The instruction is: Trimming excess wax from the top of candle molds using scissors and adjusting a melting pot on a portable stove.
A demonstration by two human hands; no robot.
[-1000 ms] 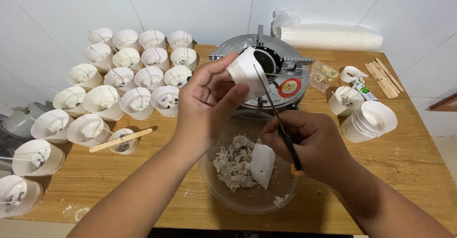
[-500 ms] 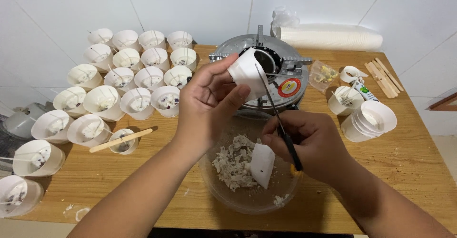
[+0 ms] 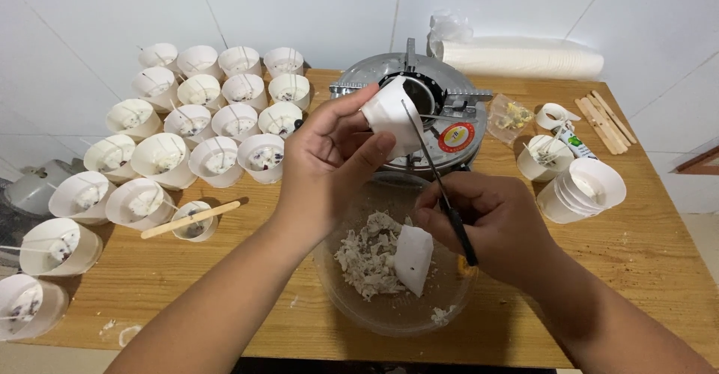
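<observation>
Head view: two hands, left hand (image 3: 329,160) gripping one white paper cup (image 3: 389,116), right hand (image 3: 490,224) clenching one thin black-handled tool (image 3: 442,190).

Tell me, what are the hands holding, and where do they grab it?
The left hand holds a white paper cup by its side, tipped over. The right hand grips a thin dark tool by its lower handle end.
</observation>
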